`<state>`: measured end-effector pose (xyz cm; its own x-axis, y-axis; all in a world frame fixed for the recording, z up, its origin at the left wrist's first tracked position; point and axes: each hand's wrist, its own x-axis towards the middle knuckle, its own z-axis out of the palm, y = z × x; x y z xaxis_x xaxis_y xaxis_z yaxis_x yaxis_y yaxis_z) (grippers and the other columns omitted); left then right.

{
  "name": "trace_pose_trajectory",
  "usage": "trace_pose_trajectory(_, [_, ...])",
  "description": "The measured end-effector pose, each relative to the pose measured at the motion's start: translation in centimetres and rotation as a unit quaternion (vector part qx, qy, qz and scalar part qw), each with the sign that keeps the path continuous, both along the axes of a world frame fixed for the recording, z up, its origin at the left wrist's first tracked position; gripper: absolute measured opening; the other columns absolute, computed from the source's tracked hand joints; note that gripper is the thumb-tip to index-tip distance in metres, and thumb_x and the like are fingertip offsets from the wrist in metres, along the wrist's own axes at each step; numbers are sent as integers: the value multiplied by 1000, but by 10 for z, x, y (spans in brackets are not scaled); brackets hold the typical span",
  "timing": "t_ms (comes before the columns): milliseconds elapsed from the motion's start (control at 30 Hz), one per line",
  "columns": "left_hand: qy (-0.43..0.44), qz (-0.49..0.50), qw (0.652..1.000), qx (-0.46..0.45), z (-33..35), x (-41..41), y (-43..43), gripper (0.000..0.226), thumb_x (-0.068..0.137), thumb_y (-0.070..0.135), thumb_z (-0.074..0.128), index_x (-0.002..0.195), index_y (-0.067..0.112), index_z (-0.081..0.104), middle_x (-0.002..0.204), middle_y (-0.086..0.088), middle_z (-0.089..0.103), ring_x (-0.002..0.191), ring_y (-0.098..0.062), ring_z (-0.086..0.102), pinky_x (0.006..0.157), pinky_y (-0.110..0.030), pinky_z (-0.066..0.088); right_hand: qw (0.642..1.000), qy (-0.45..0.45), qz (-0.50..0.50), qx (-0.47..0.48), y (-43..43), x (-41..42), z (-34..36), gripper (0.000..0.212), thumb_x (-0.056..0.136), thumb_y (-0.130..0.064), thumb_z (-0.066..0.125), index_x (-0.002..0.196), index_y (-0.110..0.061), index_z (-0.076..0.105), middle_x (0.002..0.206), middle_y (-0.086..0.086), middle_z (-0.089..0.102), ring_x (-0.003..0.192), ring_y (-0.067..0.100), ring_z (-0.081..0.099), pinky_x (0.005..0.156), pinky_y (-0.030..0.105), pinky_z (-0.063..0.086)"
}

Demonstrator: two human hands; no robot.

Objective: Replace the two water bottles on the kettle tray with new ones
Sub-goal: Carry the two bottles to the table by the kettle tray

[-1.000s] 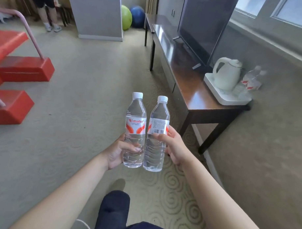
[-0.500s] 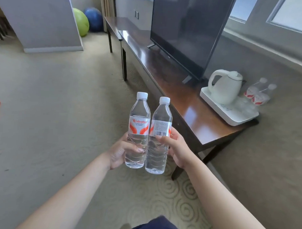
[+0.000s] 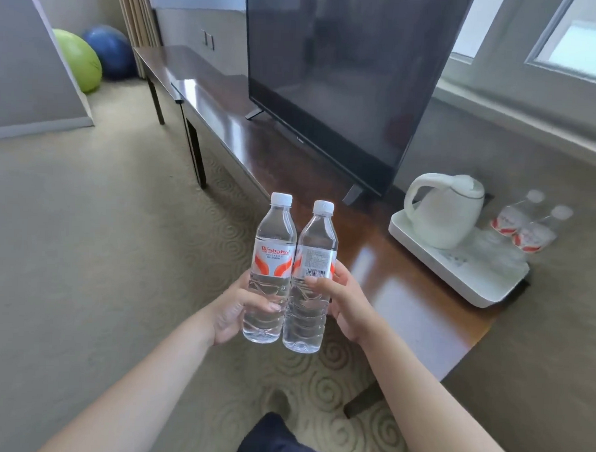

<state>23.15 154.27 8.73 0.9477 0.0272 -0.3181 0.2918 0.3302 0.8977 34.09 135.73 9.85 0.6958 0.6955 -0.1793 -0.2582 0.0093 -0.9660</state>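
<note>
My left hand (image 3: 231, 313) grips a full clear water bottle (image 3: 272, 238) with a white cap and an orange-and-white label. My right hand (image 3: 346, 302) holds a second full bottle (image 3: 318, 246), barcode side toward me. Both are upright, side by side and touching, over the carpet in front of the table. At the table's right end a white kettle tray (image 3: 457, 282) carries a white kettle (image 3: 442, 210). Two old bottles (image 3: 526, 227), blurred, stand at the tray's far right corner.
A long dark wooden table (image 3: 399, 297) runs along the wall with a large black TV (image 3: 339, 71) on it, left of the kettle. Green (image 3: 77, 59) and blue (image 3: 110, 50) exercise balls lie in the far corner. Patterned carpet covers the floor.
The view has swung right and closer to the table; the tray, kettle and old bottles now appear larger and nearer. My hands still hold both bottles together as before.
</note>
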Motion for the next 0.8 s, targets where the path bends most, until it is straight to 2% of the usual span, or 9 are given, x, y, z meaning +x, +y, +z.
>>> trace_pose_trajectory(167, [5,-29,999,12,11,102,56,70,58,-1,73,123,21,59,105,-10,73,97,-28,70,87,-43,52,999,-1,-37,12,46,86,9,54,73,-24,78,124,-22,63,122,10,72,114,34,67,100,58,50])
trace_pose_trajectory(267, [-11,-72,997,9,13,159,78,68,61,-2,72,123,24,60,110,-10,73,102,-27,70,85,-40,54,998,-10,-62,13,61,131,12,48,77,-21,77,122,-27,64,120,5,73,111,25,70,94,46,53])
trace_pose_trajectory(367, [-13,-103,995,-3,11,208,88,65,59,-1,74,118,27,64,111,-9,73,103,-27,70,84,-38,55,995,-21,-94,4,68,165,13,48,75,-23,78,121,-28,64,119,4,73,112,24,70,97,48,51])
trace_pose_trajectory(433, [-5,-129,992,-5,8,237,93,69,59,1,76,121,26,62,115,-10,72,107,-28,68,87,-40,52,993,-18,-116,0,69,183,12,47,75,-24,79,120,-29,65,119,4,74,110,23,71,90,42,55])
trace_pose_trajectory(533, [-9,-181,983,3,3,284,99,73,63,-3,73,129,23,56,120,-13,69,110,-30,67,84,-35,55,987,0,-160,2,69,209,8,47,74,-22,80,119,-29,65,117,4,74,106,20,72,79,28,58])
trace_pose_trajectory(600, [-3,-206,978,12,0,314,103,74,64,-6,72,130,22,54,121,-14,68,110,-30,66,84,-35,54,981,6,-192,-1,70,225,3,46,77,-17,79,120,-28,65,117,5,74,106,20,72,79,27,58])
trace_pose_trajectory(700, [0,-254,967,25,-7,362,109,75,64,-8,70,132,18,51,127,-20,65,117,-36,62,98,-47,48,969,17,-248,-9,75,250,-7,47,79,-11,78,121,-26,63,117,7,74,108,23,71,83,32,57])
trace_pose_trajectory(800, [2,-305,951,49,-15,410,115,75,61,-7,72,129,20,53,126,-17,66,117,-34,62,102,-48,46,957,23,-290,-17,80,274,-14,51,77,0,80,119,-25,63,113,6,75,104,21,73,77,27,59])
